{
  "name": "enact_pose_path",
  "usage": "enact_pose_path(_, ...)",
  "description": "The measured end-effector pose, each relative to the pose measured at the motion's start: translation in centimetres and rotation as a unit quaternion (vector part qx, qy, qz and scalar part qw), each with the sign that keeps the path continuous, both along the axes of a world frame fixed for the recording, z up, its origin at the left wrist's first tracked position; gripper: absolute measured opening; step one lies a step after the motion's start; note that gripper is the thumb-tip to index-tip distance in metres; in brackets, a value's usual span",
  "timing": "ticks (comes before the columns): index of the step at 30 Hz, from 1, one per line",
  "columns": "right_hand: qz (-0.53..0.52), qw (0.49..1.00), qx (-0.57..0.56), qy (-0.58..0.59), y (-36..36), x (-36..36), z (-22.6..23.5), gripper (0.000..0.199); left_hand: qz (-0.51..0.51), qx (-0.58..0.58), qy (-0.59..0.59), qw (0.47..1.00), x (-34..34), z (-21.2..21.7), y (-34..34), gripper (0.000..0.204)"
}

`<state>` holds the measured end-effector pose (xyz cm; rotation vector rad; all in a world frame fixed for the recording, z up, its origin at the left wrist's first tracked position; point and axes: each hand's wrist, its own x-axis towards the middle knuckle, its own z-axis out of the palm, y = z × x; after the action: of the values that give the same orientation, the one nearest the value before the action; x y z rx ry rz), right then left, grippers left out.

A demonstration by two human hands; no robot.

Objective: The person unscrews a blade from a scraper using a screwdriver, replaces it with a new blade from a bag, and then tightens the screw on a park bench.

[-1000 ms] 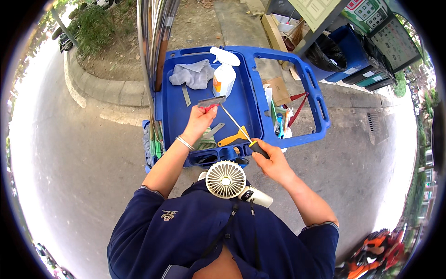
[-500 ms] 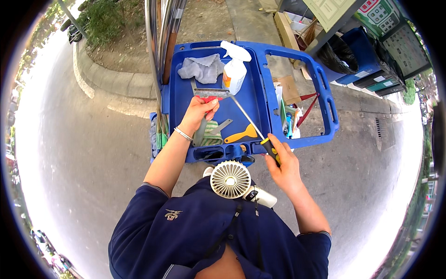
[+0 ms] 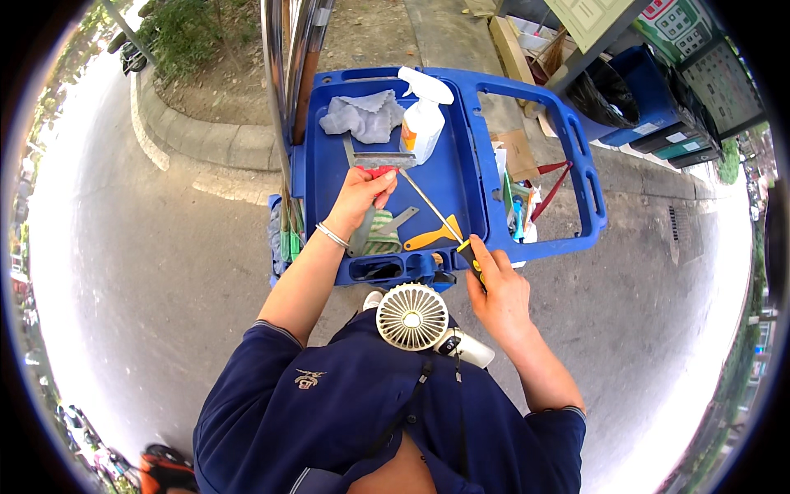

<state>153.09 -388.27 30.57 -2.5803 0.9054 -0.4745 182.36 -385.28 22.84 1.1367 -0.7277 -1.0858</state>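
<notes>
Head view: my left hand (image 3: 362, 195) is closed around a red-handled scraper (image 3: 383, 160), its wide metal blade lying crosswise above the fingers. My right hand (image 3: 502, 296) is wrapped about the black-and-yellow handle of a screwdriver (image 3: 432, 205), whose long shaft slants up and leftward so that the tip meets or nearly meets the scraper by the blade's right end; I cannot tell if they touch. Both tools are over the blue cart tray (image 3: 454, 177), just below a white spray bottle (image 3: 425, 128) and a grey cloth (image 3: 362, 117).

As for labels, the bottle carries an orange-and-white one (image 3: 408, 136), its print too small for me to read. A pale embroidered emblem (image 3: 309, 379) sits on my dark blue shirt, below my left forearm. Off to the upper right, the bins (image 3: 634, 103) bear small pale stickers, and behind them stand a green board (image 3: 671, 29) with rows of light panels and a dark board (image 3: 724, 86) with fine, blurred lettering. Nearer me in the tray lie a yellow scraper (image 3: 430, 238) and a green striped cloth (image 3: 381, 237), close to the lower rim.
</notes>
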Motion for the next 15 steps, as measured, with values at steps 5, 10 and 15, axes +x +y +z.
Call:
enact_pose_path(5, -0.005, 0.999, -0.039, 0.026, 0.0, 0.5, 0.2, 0.055, 0.009, 0.011, -0.002, 1.000, -0.2, -0.1, -0.1, 0.030)
enact_pose_path(10, -0.014, 0.995, -0.074, 0.060, 0.1, 0.7, 0.8, 0.055, 0.010, 0.014, -0.007, 1.000, -0.1, -0.3, -0.1, 0.030)
enact_pose_path(15, -0.016, 0.985, -0.119, 0.124, 0.1, 0.8, 1.1, 0.055, 0.027, 0.025, -0.044, 0.998, -0.6, -0.6, -0.3, 0.031)
